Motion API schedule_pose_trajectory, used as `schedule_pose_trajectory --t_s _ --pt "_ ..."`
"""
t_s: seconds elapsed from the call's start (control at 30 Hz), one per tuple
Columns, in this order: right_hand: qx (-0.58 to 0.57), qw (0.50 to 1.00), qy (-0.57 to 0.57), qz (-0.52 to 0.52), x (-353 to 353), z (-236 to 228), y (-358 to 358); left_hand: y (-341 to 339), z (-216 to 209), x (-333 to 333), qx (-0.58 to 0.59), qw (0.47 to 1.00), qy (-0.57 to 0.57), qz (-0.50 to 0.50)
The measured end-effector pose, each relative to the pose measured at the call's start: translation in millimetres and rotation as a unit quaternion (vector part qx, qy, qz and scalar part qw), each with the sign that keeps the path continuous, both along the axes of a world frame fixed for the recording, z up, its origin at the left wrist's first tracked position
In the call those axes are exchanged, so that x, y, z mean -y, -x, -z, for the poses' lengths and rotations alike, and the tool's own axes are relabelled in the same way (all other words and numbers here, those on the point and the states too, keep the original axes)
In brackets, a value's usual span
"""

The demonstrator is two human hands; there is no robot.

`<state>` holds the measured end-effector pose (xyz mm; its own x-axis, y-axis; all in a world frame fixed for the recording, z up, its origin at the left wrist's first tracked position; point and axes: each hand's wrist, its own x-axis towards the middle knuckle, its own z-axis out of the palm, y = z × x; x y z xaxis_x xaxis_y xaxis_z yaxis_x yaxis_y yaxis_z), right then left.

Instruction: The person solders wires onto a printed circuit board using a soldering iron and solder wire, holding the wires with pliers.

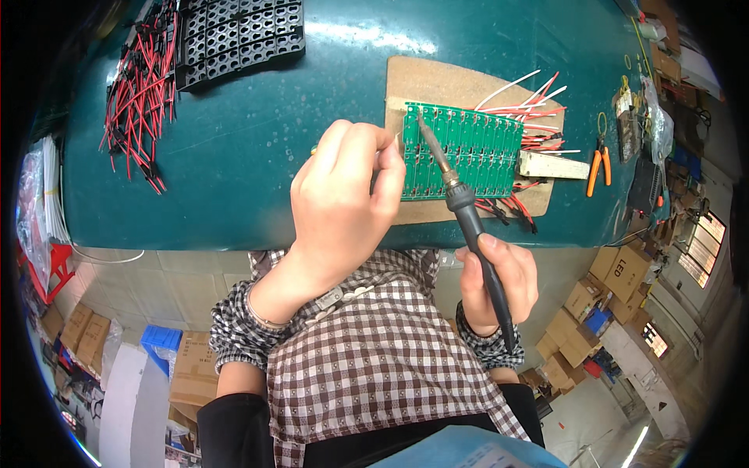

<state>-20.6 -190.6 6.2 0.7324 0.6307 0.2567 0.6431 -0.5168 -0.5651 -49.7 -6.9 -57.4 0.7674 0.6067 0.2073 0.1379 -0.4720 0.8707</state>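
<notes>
My right hand [503,281] grips the black handle of a soldering iron [468,210]. Its metal tip points up and left, over the upper left part of a green circuit board panel [460,152]; whether it touches is too fine to tell. Thumb and forefinger of my left hand [343,183] are pinched together beside the panel's left edge. A thin pale wire [399,140] shows at those fingertips; the rest of it is hidden by the hand. Under the panel lies a brown board [437,78]. Red and white wires [542,101] stick out past the panel's right side.
A pale block [554,165] rests against the panel's right edge, with orange-handled pliers [599,168] beyond. At the far left lie a bundle of red and black wires [144,93] and a black gridded tray [240,39]. The green table's [187,210] near edge is before my apron.
</notes>
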Motion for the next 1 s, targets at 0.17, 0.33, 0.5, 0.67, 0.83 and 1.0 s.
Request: schedule_pose_trajectory --t_s 0.17,0.33,0.5,0.67,0.83,1.0 --pt "-0.006 1.0 -0.004 0.008 -0.7 3.4 1.4 1.4 0.4 0.6 -0.018 1.0 -0.008 0.006" --pt "0.01 0.999 -0.024 0.035 3.5 3.4 2.0 6.8 -11.6 -7.6 -0.034 0.997 -0.07 0.018" --pt "-0.039 0.994 -0.076 0.061 5.3 6.0 -2.3 2.1 -11.5 -6.9 0.002 0.994 0.107 0.013" --pt "-0.084 0.981 -0.148 0.097 5.9 16.8 -2.1 -2.6 -10.1 -4.1 -0.033 0.995 0.089 0.021" --pt "-0.074 0.983 -0.145 0.089 7.1 21.0 -2.9 -6.9 -8.4 -2.4 -0.024 0.999 0.045 0.018" --pt "-0.062 0.985 -0.139 0.081 5.0 20.8 -4.4 -7.4 -8.9 -2.3 -0.027 0.999 0.04 0.021"
